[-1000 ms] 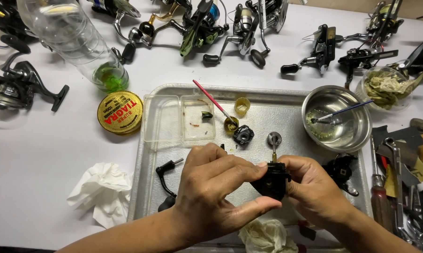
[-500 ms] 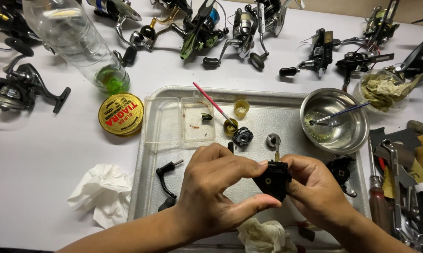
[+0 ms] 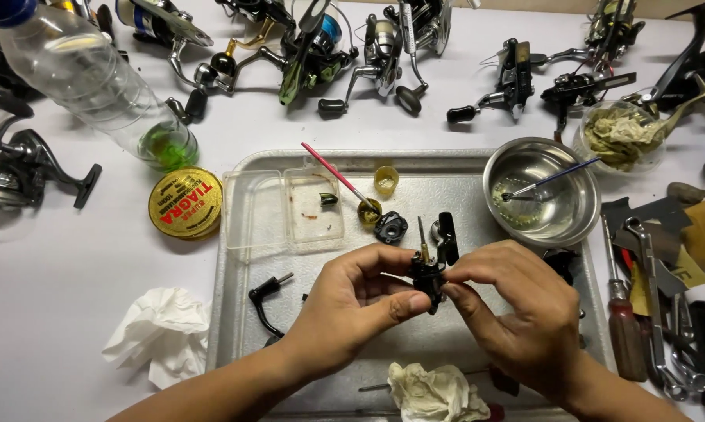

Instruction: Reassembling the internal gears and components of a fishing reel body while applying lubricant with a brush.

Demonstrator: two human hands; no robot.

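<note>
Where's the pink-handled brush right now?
In the head view, the pink-handled brush lies slanted at the back of the metal tray, left of centre, its handle crossing the clear plastic box and its tip in the small yellow cap.

My grip hovers over a broad, flat white work table (image 3: 71,258) that fills nearly all I see. Even, bright light falls on it, casting only soft shadows. Beyond my grip, a thin tan strip (image 3: 524,6) borders the far edge.

Left hand (image 3: 360,301) and right hand (image 3: 517,309) meet fingertip to fingertip, fingers pinched.
</note>
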